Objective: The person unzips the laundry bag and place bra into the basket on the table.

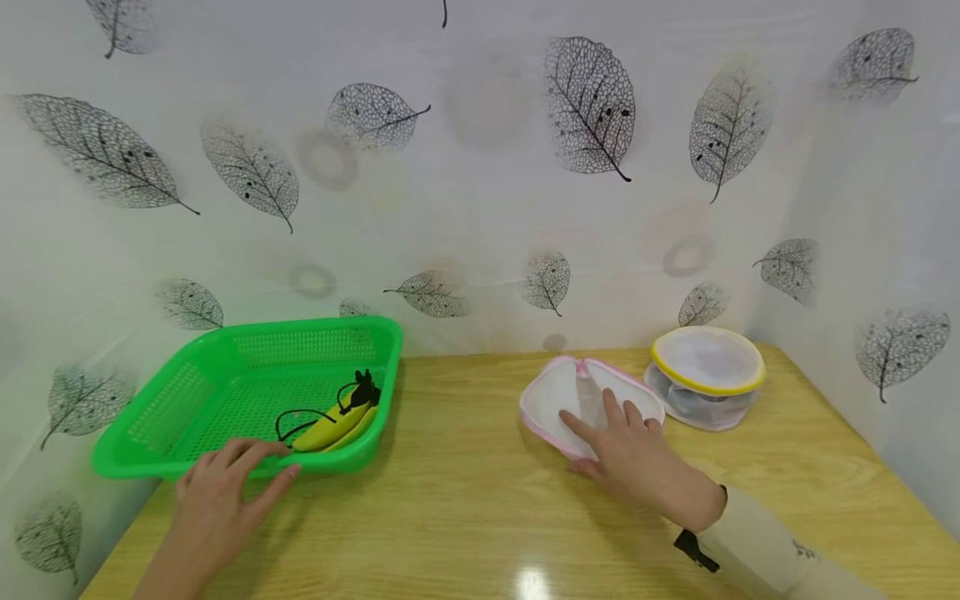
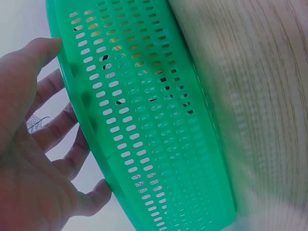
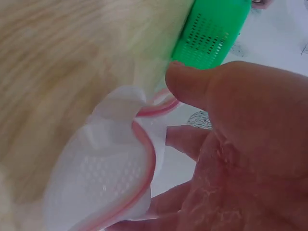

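Observation:
My left hand (image 1: 221,504) rests its fingertips on the near rim of a green plastic basket (image 1: 243,333), fingers loosely bent. Inside the basket, at its right end, lie yellow bananas (image 1: 330,429) with a black cord (image 1: 365,390) across them; whether the bananas are real I cannot tell. On the right side of the table, my right hand (image 1: 637,458) spreads its fingers over a white pouch with pink trim (image 1: 543,400). The right thumb (image 3: 185,84) is at the pouch's near edge. The pouch has a gap along its top and a dotted, mesh-like wall.
A round, mesh-like container with a yellow rim (image 1: 712,387) stands at the back right, beside the pouch. Behind the wooden table (image 1: 457,492) hangs a pale curtain with dark leaf prints (image 1: 465,200). It also closes off the left and right sides.

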Action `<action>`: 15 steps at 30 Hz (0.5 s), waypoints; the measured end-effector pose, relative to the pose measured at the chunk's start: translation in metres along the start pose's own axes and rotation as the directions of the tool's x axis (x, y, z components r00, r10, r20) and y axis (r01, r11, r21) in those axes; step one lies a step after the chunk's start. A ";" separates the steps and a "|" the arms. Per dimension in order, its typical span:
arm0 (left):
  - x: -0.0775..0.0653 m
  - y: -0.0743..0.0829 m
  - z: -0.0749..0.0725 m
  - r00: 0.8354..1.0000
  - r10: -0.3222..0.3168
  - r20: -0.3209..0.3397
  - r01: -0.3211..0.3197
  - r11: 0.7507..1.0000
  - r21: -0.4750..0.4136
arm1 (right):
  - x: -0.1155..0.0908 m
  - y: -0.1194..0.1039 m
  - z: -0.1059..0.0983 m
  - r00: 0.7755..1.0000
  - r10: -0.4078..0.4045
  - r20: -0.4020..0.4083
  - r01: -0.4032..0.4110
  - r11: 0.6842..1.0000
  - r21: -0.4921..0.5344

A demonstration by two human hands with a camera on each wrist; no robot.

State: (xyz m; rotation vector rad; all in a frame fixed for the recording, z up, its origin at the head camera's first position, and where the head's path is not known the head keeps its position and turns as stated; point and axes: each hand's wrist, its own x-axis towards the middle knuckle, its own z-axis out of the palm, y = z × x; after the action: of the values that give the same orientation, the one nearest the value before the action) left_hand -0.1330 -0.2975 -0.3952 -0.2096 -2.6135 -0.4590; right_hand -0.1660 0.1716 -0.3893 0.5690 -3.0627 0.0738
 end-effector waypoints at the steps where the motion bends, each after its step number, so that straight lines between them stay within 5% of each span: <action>1: 0.000 0.000 0.000 1.000 -0.001 0.000 0.001 1.000 0.001 | -0.001 0.003 0.002 1.000 0.000 0.014 -0.001 0.999 0.046; 7: -0.001 -0.001 0.000 1.000 0.005 -0.013 -0.005 1.000 0.016 | 0.002 0.020 0.012 0.984 -0.095 0.152 0.051 0.961 0.271; 15: 0.000 0.000 0.003 1.000 0.016 -0.026 -0.016 1.000 0.005 | 0.024 0.014 0.020 0.969 -0.227 0.099 0.188 0.933 0.305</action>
State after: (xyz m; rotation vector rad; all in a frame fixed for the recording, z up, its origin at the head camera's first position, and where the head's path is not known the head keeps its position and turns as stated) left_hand -0.1346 -0.2967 -0.3982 -0.2220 -2.5855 -0.4473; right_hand -0.1942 0.1752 -0.4086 0.9478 -3.1153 0.5147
